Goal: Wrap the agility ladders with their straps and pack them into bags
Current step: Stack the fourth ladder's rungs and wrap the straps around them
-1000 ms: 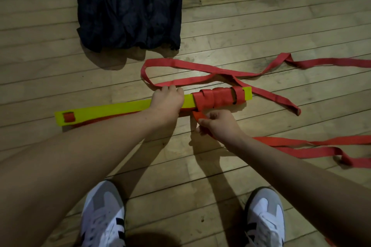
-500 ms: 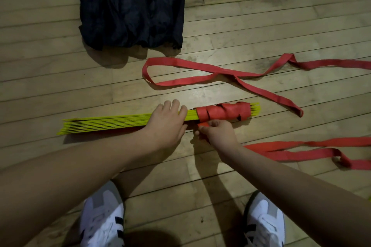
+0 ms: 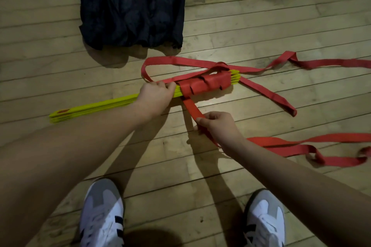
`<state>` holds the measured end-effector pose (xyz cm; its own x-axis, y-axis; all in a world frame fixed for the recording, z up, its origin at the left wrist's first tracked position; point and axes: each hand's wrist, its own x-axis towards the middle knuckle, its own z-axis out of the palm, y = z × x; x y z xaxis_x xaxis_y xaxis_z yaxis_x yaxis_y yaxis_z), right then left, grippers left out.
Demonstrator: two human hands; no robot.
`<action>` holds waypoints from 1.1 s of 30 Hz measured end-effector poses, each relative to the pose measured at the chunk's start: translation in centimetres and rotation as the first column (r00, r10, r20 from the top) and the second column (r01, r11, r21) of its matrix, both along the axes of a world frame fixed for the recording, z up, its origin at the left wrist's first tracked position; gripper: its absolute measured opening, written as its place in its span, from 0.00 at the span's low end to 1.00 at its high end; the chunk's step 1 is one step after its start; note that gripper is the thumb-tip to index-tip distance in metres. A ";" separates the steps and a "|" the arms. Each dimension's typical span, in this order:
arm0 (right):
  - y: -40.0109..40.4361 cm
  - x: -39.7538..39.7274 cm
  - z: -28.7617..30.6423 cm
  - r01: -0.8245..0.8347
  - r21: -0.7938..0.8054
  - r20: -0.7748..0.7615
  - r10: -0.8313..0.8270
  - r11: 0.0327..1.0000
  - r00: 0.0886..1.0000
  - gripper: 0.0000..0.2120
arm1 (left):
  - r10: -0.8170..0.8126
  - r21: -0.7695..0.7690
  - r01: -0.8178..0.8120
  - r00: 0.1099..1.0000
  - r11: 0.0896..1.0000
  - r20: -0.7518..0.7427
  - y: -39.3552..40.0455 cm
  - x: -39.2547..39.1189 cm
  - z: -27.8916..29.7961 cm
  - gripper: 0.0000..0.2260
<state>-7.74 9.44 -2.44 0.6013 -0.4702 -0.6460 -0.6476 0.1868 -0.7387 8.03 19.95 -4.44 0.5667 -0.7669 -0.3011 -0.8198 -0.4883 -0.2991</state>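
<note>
1. The left hand (image 3: 155, 96) grips the stacked yellow ladder rungs (image 3: 100, 107) just left of the wound section, fingers curled over the bundle.
2. The right hand (image 3: 217, 124) pinches the red strap (image 3: 191, 109), drawn taut toward the near side.
3. The bundle's long axis runs left to right, slightly far of both hands; the right hand sits nearer the viewer.
4. Loose strap trails right across the wooden floor (image 3: 301, 16); a dark bag (image 3: 130, 6) lies on the far side.

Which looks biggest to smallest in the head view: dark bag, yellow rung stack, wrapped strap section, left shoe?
1. dark bag, cut off at the top edge
2. yellow rung stack, long but thin
3. left shoe, enlarged by nearness to the camera, so unsure against the stack
4. wrapped strap section
</note>
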 end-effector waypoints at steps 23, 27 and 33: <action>0.8 0.0 0.5 -0.069 -0.011 -0.005 0.069 0.998 0.998 0.07 | 0.051 -0.077 -0.053 0.998 0.996 -0.033 0.4 -2.4 0.6 0.16; 0.8 0.4 0.4 -0.073 -0.008 -0.013 0.073 0.997 0.997 0.08 | -0.078 -0.110 0.070 0.995 0.991 -0.065 1.6 -3.3 0.6 0.17; 1.3 -1.0 -0.5 -0.066 0.041 -0.054 0.068 0.997 0.996 0.08 | -0.072 -0.133 0.036 0.958 0.990 -0.278 4.0 -6.0 0.2 0.18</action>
